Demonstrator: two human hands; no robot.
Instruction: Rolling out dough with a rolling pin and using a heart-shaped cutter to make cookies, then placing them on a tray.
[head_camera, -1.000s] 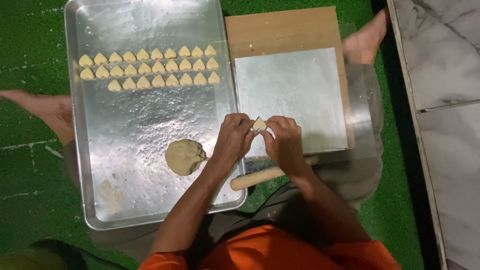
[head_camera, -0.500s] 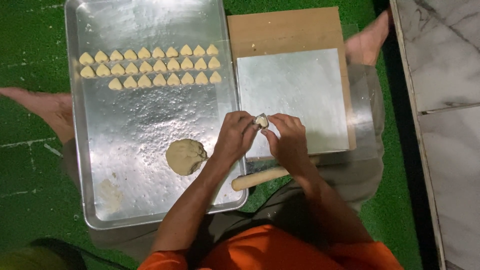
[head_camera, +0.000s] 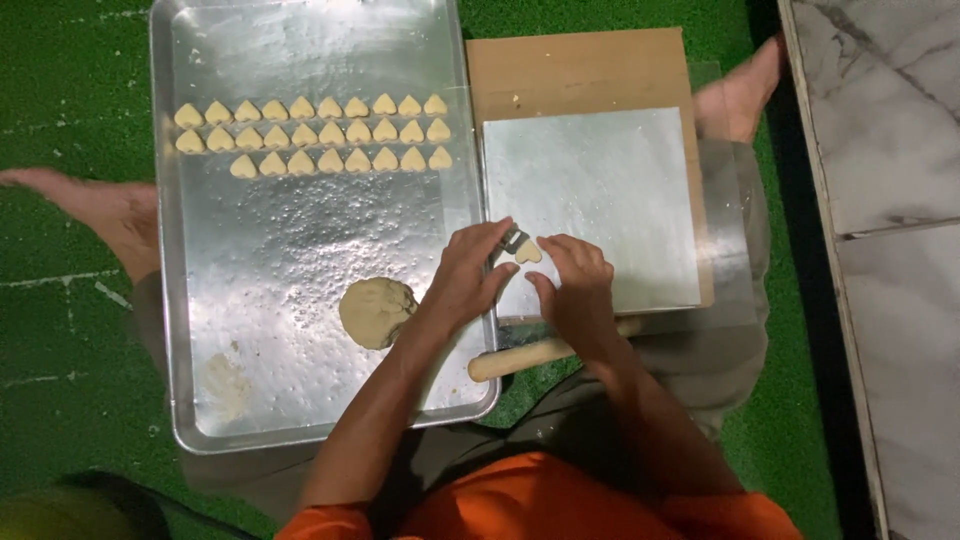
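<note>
Green mat (head_camera: 60, 380): covers the floor at the far left, with a bare foot (head_camera: 95, 205) resting on it beside the tray.
Metal tray (head_camera: 300, 400): long and silvery, dusted with flour, lying left of the wooden board.
Heart-shaped dough pieces (head_camera: 315, 135): three neat rows across the upper part of the tray, close together.
Dough lump (head_camera: 376, 312): a flat tan round low on the tray, just left of the left wrist — not touched by either hand.
Left hand (head_camera: 468, 275): fingers pinched narrow on a small metal cutter (head_camera: 512, 240), at the tray's right edge.
Heart-shaped dough piece (head_camera: 527, 252): sits between the two hands, at the lower left corner of the silver sheet.
Right hand (head_camera: 575, 285): fingers curled, tips touching the heart piece; whether it pinches or only presses I cannot tell.
Rolling pin (head_camera: 520, 358): pale wood, lying under the right wrist.
Silver sheet (head_camera: 600, 190): square, laid on the wooden board (head_camera: 570, 70).
Marble floor (head_camera: 880, 150): far right — pale and veined.
</note>
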